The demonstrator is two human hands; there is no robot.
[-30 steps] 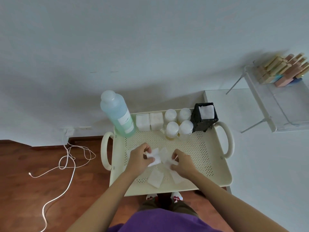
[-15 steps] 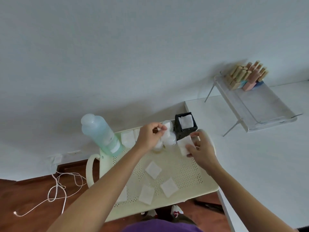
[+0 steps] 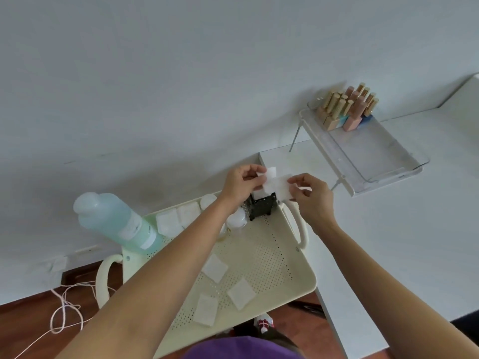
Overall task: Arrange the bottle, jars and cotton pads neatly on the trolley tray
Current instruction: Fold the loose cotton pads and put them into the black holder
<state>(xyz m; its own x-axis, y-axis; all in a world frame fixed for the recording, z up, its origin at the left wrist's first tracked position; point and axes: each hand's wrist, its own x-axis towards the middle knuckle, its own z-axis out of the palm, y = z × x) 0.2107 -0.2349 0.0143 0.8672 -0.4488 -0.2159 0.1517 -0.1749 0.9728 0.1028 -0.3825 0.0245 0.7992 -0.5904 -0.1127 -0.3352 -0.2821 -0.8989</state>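
While our fingertips (image 3: 292,180) pinch cotton pads (image 3: 281,187) from both sides, left hand (image 3: 239,185) and right hand (image 3: 315,200) now hang just above the black holder (image 3: 260,209), no longer beside it; we judge insertion is next. 3 loose pads (image 3: 241,294) remain on the trolley tray (image 3: 305,281), well in front of the holder.

One bottle (image 3: 116,224) stands at the tray's (image 3: 272,255) back left corner. Three loose cotton pads (image 3: 214,268) lie near its front edge, two stacks (image 3: 169,223) along the back. Two jars (image 3: 236,219) show, others possibly hidden. One black holder (image 3: 261,208).
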